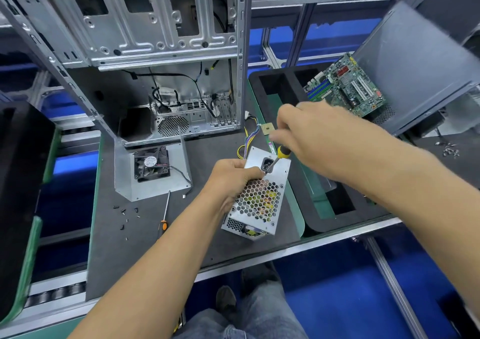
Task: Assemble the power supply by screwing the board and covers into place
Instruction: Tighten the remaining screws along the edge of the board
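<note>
A silver power supply [262, 195] with a honeycomb grille and a black mains socket stands tilted on the dark mat. My left hand [231, 180] grips its left edge, thumb laid across the top beside the socket. My right hand [311, 133] holds a yellow-and-black screwdriver [281, 152] from above, its tip set against the face just below the socket. Coloured wires [249, 138] run out from the unit's far end.
An open PC case [166, 52] stands behind. A fan on a metal bracket [152, 165], a second screwdriver [165, 214] and several loose screws [127, 216] lie to the left. A motherboard [345, 86] leans in the black tray at right, more screws [449, 150] beyond.
</note>
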### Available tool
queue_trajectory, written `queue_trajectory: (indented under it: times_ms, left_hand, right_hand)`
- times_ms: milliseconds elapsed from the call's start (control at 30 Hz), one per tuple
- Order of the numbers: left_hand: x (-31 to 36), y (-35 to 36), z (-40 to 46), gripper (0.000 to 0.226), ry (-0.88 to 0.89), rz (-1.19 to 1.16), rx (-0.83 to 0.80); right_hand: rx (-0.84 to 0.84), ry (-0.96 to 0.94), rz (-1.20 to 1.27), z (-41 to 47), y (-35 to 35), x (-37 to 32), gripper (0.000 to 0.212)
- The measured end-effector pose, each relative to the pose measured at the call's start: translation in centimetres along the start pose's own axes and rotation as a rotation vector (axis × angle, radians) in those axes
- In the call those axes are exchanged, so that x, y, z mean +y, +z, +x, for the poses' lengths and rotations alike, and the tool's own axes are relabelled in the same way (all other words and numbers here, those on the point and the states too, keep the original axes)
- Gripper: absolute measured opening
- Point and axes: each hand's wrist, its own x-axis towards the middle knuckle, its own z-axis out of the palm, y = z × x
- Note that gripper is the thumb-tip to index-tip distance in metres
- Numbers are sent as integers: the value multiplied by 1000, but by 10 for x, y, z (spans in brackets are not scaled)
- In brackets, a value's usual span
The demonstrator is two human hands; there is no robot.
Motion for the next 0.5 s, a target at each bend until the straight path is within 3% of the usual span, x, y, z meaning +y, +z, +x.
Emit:
queue_trajectory:
  times_ms: [100,200,300,500]
  left_hand:
    - [0,0,0,8,-3,4,2]
    - [0,1,1,8,-9,7,11]
    - [0,1,0,6,-12,6,13]
    - [-1,-2,-1,8,-11,-17,-1]
  right_hand:
    - [-102,-78,147,1,-9,-3,8]
    - [-154,-68,-18,9,-15,-2,2]
    - [-177,-5,-201,11,-16,-3,17]
    - [-271,-64,-96,6,-16,-6,26]
